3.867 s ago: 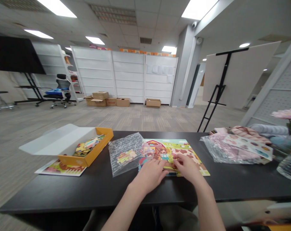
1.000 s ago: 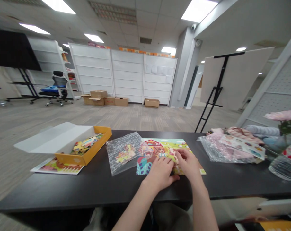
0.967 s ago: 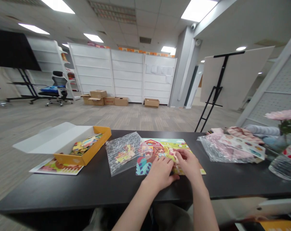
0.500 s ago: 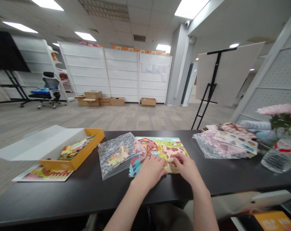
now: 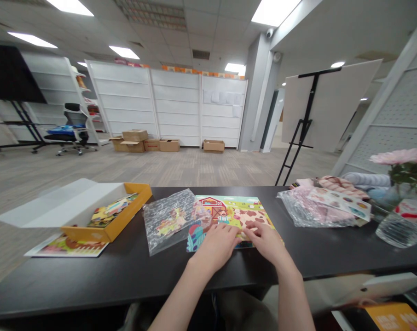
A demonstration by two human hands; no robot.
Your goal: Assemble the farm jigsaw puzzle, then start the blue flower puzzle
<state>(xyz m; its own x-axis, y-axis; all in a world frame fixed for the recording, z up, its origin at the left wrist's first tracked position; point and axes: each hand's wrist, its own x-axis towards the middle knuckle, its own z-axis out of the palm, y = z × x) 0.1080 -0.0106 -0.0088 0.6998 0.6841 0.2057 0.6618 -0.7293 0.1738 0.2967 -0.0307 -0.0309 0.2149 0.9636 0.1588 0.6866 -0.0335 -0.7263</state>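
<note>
A farm jigsaw puzzle point(image 5: 251, 214) with a red barn and a brown-spotted cow lies flat on the dark table. My left hand point(image 5: 220, 241) rests palm down over its lower middle, fingers stretched out flat. From the right, my right hand point(image 5: 265, 241) reaches onto the lower part below the cow, thumb and forefinger slightly apart near the left fingertips. No loose piece shows in either hand. Both hands cover part of the picture's lower edge. Against the puzzle's left side lies a clear plastic bag point(image 5: 169, 223) with puzzle pieces inside.
At the left stands an open yellow box point(image 5: 122, 225) of puzzle pieces, its white lid folded back, over a printed picture sheet point(image 5: 84, 248). To the right lie a plastic-wrapped pink bundle point(image 5: 317, 211), a clear plastic bottle point(image 5: 398, 230) and pink flowers point(image 5: 398, 156).
My right hand's fingers have shifted left along the puzzle, closer to the left hand. The left hand stays nearly in place. The whole view has moved slightly.
</note>
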